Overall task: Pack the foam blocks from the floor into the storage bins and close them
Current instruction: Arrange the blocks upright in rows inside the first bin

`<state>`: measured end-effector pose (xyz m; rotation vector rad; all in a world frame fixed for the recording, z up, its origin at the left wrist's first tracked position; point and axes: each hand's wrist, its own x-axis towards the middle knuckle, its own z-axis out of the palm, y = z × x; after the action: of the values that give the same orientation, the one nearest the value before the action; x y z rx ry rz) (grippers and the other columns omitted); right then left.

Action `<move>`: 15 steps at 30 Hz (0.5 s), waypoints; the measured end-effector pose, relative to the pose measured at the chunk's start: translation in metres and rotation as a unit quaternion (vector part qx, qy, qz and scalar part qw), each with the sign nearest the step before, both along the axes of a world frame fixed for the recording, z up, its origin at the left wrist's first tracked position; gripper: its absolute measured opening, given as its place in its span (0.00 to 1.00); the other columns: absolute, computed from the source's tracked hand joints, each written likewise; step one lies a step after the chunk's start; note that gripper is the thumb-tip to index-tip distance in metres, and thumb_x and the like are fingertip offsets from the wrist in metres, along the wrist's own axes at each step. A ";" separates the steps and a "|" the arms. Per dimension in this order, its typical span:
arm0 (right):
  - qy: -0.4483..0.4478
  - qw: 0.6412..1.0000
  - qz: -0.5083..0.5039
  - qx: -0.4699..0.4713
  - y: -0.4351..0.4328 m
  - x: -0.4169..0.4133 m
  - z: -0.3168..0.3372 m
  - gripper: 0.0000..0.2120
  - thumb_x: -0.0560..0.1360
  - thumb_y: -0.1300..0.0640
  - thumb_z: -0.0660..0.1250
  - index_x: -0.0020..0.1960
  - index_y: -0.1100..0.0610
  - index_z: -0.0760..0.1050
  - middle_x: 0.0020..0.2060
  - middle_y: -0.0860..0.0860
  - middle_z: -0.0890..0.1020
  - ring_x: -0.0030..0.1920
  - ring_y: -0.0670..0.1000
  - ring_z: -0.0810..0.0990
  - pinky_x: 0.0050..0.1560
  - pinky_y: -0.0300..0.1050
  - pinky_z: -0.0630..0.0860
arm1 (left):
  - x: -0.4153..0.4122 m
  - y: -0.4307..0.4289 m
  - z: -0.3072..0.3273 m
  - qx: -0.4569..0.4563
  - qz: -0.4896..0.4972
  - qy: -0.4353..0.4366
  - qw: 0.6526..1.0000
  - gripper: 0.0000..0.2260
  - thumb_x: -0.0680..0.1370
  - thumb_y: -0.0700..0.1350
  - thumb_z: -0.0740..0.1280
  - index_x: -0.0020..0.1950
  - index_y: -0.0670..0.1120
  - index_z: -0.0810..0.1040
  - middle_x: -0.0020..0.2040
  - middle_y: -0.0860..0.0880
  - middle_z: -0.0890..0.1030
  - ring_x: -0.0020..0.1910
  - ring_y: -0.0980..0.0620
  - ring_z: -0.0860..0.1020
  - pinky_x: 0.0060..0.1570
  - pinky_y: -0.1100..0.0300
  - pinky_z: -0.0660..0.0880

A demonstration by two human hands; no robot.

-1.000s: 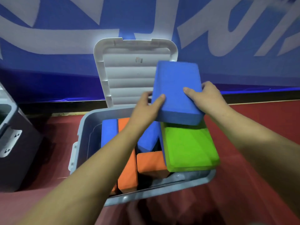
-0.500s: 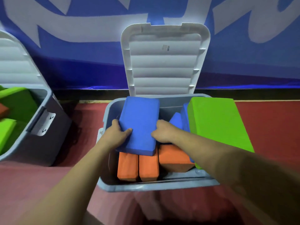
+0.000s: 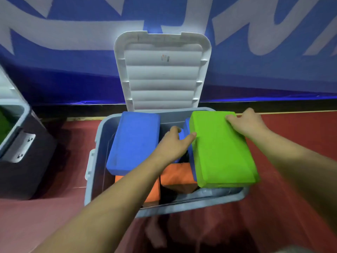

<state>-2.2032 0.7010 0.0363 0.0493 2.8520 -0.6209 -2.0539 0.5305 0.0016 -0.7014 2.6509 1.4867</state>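
Green block (image 3: pixel 222 150) flat atop bin (image 3: pixel 200 201), R side, long axis near-to-far, R edge out past rim. R hand (image 3: pixel 246 125) curled over its far R corner, gripping. L hand (image 3: pixel 173 145) at its L long edge, thumb touching; fingers down in gap, grip can't tell. Blue block (image 3: pixel 133 141) flat on L, over orange blocks (image 3: pixel 176 178). Open room: mid gap btwn blue and green. Prob needs shift L, then down. Lid (image 3: pixel 162 73) upright behind.
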 end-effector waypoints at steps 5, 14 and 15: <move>-0.283 0.899 -0.107 -0.317 0.035 0.013 -0.030 0.30 0.72 0.37 0.70 0.64 0.57 0.77 0.51 0.57 0.85 0.50 0.57 0.85 0.53 0.54 0.80 | -0.013 0.035 -0.017 0.233 -0.003 -0.143 0.962 0.45 0.65 0.74 0.65 0.73 0.47 0.66 0.69 0.48 0.74 0.63 0.45 0.76 0.61 0.50 0.73; -0.186 0.884 0.029 -0.428 -0.016 0.023 0.008 0.21 0.73 0.44 0.69 0.62 0.52 0.76 0.52 0.50 0.86 0.49 0.50 0.85 0.56 0.52 0.79 | -0.020 -0.024 0.023 0.182 0.085 0.045 0.979 0.33 0.70 0.65 0.69 0.70 0.52 0.69 0.55 0.51 0.82 0.51 0.52 0.81 0.55 0.55 0.77; -0.155 0.885 0.054 -0.435 -0.030 0.027 0.017 0.23 0.72 0.44 0.71 0.64 0.50 0.73 0.53 0.49 0.85 0.49 0.49 0.84 0.55 0.51 0.80 | -0.016 -0.039 0.038 0.153 0.092 0.066 0.982 0.30 0.73 0.62 0.68 0.72 0.55 0.65 0.51 0.52 0.81 0.49 0.53 0.80 0.51 0.57 0.76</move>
<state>-2.1767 0.6710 0.0531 -0.1440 2.0278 -1.6205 -2.0699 0.4912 0.0393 -0.8647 2.4144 1.9964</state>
